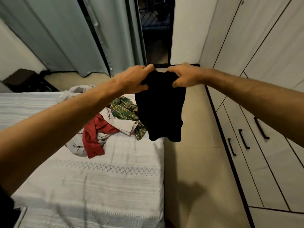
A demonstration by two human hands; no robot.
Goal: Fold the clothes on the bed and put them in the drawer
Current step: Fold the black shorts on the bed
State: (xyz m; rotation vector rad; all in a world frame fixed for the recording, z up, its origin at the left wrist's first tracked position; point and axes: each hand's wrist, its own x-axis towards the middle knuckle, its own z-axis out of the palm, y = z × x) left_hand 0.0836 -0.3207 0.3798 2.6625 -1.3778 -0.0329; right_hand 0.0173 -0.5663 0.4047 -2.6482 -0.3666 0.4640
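Black garment [160,111] hangs from both hands: left hand [134,79], right hand [184,76] pinch top edge.

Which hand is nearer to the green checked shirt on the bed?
Left. The left hand grips the black garment just above the green checked shirt; the right hand grips it farther off, over the floor.
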